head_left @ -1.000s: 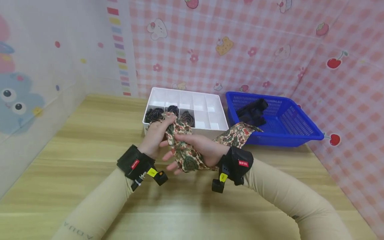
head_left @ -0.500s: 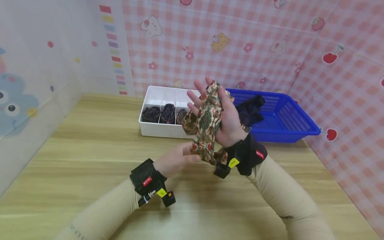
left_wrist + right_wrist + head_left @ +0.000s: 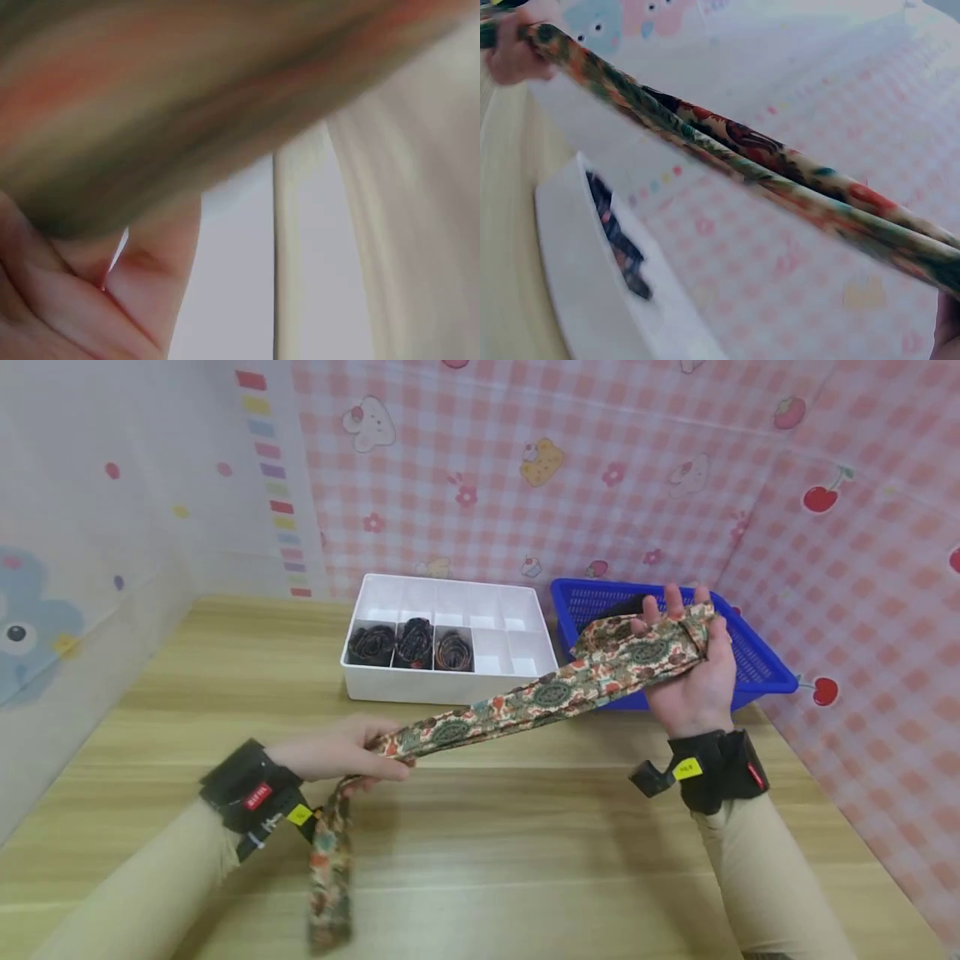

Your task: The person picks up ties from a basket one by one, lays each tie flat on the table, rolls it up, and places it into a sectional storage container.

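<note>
A long patterned necktie [image 3: 517, 703], beige with green and red motifs, stretches slantwise between the two hands. My left hand [image 3: 341, 750] grips it at the lower left, and its loose tail [image 3: 330, 877] hangs below that hand, blurred. At the upper right, my right hand [image 3: 693, 685] holds the other end between thumb and fingers, palm up, in front of the blue basket [image 3: 757, 664]. In the left wrist view the necktie [image 3: 187, 97] is a blurred band above the hand. Two layers of the necktie [image 3: 780, 176] show in the right wrist view.
Behind the necktie stands a white divided box [image 3: 450, 687] with dark rolled strips [image 3: 412, 645] in three front compartments. Dark items lie in the blue basket, partly hidden. The wooden table [image 3: 480, 877] meets a pink checked wall covering [image 3: 465, 452] at the back.
The necktie went from bunched up between both hands to stretched out. My right hand moved right and turned palm up; my left hand moved left along the necktie.
</note>
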Demonstrator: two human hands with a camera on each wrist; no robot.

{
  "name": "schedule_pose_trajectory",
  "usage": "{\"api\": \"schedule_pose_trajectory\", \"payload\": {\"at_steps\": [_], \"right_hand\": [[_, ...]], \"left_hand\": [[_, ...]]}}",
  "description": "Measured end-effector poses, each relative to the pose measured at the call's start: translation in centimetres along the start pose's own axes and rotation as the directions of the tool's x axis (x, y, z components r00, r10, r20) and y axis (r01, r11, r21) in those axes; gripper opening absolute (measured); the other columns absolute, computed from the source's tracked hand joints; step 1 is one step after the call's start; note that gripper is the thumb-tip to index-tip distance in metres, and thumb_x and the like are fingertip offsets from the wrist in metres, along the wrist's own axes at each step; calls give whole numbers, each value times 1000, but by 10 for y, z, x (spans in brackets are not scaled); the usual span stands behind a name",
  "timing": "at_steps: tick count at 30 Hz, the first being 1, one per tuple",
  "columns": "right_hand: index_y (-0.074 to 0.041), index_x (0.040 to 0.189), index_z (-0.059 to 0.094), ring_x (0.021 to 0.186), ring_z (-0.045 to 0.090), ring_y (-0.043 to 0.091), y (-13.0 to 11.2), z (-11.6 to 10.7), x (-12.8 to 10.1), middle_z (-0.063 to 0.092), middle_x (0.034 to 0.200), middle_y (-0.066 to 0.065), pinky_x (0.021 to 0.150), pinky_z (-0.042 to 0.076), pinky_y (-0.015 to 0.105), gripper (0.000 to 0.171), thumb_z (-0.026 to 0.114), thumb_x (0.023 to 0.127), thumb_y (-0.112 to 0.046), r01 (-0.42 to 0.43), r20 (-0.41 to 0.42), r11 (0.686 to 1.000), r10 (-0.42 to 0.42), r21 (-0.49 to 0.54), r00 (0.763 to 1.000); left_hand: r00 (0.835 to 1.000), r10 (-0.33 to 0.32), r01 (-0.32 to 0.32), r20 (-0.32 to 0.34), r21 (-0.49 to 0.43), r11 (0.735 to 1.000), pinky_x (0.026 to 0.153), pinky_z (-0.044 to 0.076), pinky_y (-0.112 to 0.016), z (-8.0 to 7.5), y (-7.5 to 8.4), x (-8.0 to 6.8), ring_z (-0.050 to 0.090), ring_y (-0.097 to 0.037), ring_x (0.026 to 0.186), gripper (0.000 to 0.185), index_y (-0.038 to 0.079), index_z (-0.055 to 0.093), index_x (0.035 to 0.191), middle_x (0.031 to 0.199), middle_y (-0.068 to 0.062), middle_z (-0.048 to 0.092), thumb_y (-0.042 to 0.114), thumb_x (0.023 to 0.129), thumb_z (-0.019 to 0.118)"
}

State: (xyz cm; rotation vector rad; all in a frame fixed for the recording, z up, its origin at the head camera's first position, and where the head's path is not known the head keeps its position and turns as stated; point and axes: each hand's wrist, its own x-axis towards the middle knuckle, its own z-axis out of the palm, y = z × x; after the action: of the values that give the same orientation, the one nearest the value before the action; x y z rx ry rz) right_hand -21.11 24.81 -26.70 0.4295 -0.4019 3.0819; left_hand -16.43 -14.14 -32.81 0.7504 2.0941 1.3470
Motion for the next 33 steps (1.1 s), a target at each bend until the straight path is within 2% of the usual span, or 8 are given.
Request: {"api": "schedule_pose_trajectory", "payload": {"at_steps": [4,7,13,17,21,25,27,33], "right_hand": [[-18,134,46,127,46,34,-24,-27,-19,49,139,8,110,27,45,34,32,105,-28,-7,-46,997,11,83,999],[-14,129,49,125,48,35,-37,-44,-30,50,138,8,115,17,44,29,37,103,-21,-1,-62,987,11,161,998],[-9,123,48,125,48,33,-52,-73,-46,54,134,9,111,26,45,23,40,101,-13,-13,-83,970,35,243,996],[-13,125,46,127,47,29,-56,-94,-51,53,136,4,110,27,42,24,36,103,-11,-31,-171,962,80,273,982],[-16,125,45,128,47,27,-61,-117,-53,52,136,4,112,26,39,24,33,104,-11,-13,-259,951,97,310,961],[-18,124,42,126,49,28,-70,-140,-51,55,128,9,113,24,36,25,31,104,-10,4,-316,951,99,308,943],[-23,130,40,127,48,26,-75,-149,-48,55,128,8,113,23,34,33,31,103,-7,2,-349,956,105,293,931],[-25,142,38,131,42,14,-86,-166,-35,50,136,0,112,22,30,42,30,104,-8,-61,-450,965,174,255,876]], "left_hand": [[998,-50,57,-49,136,989,41,42,-23,-29,-12,-22,43,-5,44,34,2,64,113,68,-6,60,26,91,67],[994,-86,96,-66,168,981,41,39,-22,-42,-17,-33,39,-5,43,35,3,64,118,62,-3,56,27,92,66],[991,-106,125,-79,304,944,51,45,-25,-52,-24,-40,44,-6,48,25,7,67,105,72,-2,61,28,91,66],[990,-100,131,-95,424,896,84,51,-45,-56,-29,-43,63,-25,88,42,-2,63,112,109,-19,65,31,87,70],[985,-154,175,-84,486,856,95,40,-62,-64,-36,-57,50,-48,116,70,-11,51,128,130,-32,51,34,80,74],[976,-164,214,-141,508,834,91,44,-61,-74,-49,-73,54,-45,111,65,-8,54,126,124,-27,56,32,79,75],[969,-134,223,-209,499,837,89,46,-59,-78,-57,-79,57,-40,107,57,-6,58,122,119,-22,61,29,80,75],[939,-44,242,-341,564,790,77,51,-45,-81,-80,-86,61,-18,86,38,4,67,110,99,-3,68,23,79,77]]}}
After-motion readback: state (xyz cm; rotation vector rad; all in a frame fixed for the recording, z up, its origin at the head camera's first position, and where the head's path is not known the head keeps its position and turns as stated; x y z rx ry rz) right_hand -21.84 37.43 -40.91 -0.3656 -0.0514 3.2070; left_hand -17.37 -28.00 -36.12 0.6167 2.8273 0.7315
